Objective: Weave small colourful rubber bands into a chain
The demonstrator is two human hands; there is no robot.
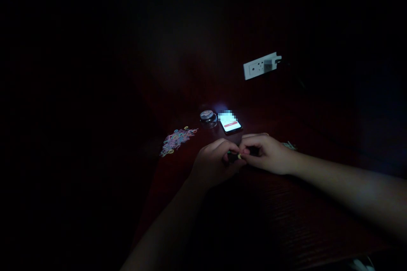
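Yellow band [240, 156] between both hands [242, 155]

The red tabletop [203, 139] is swallowed by darkness on the left. The small yellow band [240, 156] is partly covered by fingertips, the pale pile [289, 145] by the right wrist [288, 163]. Both forearms are cut off by the frame's edges.

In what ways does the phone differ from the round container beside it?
The phone is flat and rectangular, while the round container stands taller. The phone's screen glows brightly; the round container has no lit screen and looks glassy. Both rest on the dark red table, beyond the hands.
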